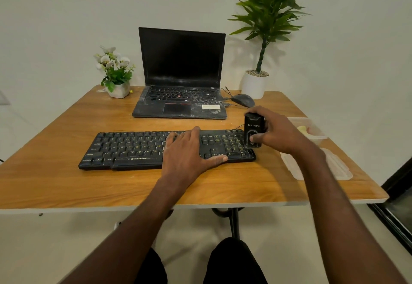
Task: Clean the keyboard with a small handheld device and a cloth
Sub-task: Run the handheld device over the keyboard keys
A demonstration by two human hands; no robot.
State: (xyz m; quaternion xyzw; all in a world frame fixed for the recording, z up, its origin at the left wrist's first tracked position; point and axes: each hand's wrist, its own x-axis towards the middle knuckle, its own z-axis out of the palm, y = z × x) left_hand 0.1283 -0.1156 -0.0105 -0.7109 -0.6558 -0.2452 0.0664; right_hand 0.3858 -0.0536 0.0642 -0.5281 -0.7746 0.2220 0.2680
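A black keyboard lies across the middle of the wooden table. My left hand rests flat on its right-centre keys, fingers spread, thumb at the front edge. My right hand grips a small black handheld device held upright over the keyboard's right end, above the number pad; my thumb presses on its lower front. A yellowish cloth shows inside a clear container at the right, partly hidden behind my right hand.
A dusty open laptop stands behind the keyboard, a black mouse to its right. A small flower pot is back left, a tall potted plant back right. A clear container and lid lie at the right edge.
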